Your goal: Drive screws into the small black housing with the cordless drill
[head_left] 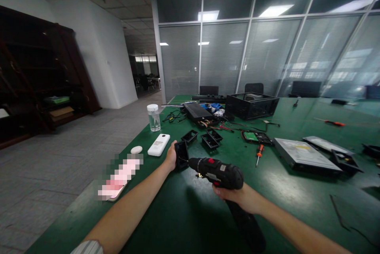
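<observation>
My left hand point(171, 156) grips the left side of a black open plastic frame point(181, 154), tilted above the green table point(166, 214). In my right hand point(234, 197) is a black cordless drill point(218, 171) with red details, its nose pointing left. The drill's tip meets the lower right part of the frame; whether it touches a screw is too small to tell. Small brass-coloured bits point(199, 175) show just under the drill's nose. Beyond the held frame lie similar black frames point(210, 140) on the table.
Left of my hands are a white device point(159, 145), a lidded clear jar point(154, 118), a white oval object point(136, 149) and a blurred-out pink item point(120, 180). Farther back stands a black case point(252, 105) beside cables. An orange screwdriver point(259, 154) and metal drive point(304, 155) lie right.
</observation>
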Available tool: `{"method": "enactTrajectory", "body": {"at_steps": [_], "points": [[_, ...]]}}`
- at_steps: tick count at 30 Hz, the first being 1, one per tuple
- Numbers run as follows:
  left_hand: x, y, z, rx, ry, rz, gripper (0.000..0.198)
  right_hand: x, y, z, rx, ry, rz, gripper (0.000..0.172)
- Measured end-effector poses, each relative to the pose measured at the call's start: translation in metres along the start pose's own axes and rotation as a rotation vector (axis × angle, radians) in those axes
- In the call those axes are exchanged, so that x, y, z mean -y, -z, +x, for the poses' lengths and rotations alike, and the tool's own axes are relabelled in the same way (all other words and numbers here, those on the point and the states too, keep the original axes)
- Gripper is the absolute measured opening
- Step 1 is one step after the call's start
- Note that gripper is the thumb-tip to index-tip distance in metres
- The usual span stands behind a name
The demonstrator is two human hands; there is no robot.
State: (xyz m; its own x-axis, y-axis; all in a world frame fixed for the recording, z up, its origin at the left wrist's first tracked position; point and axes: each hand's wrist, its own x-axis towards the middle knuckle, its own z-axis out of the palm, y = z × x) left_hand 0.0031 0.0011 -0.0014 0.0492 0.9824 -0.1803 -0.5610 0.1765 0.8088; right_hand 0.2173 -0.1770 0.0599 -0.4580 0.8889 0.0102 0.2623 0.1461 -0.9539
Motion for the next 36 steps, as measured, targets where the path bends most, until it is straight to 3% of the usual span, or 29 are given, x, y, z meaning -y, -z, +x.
{"method": "enactTrajectory", "body": {"at_steps": [36], "points": [[0.0027, 0.0044, 0.0051, -0.002, -0.004, 0.02, 0.039, 0.0082, -0.0027, -0.0022, -0.003, -0.019, -0.033, 0.024]]}}
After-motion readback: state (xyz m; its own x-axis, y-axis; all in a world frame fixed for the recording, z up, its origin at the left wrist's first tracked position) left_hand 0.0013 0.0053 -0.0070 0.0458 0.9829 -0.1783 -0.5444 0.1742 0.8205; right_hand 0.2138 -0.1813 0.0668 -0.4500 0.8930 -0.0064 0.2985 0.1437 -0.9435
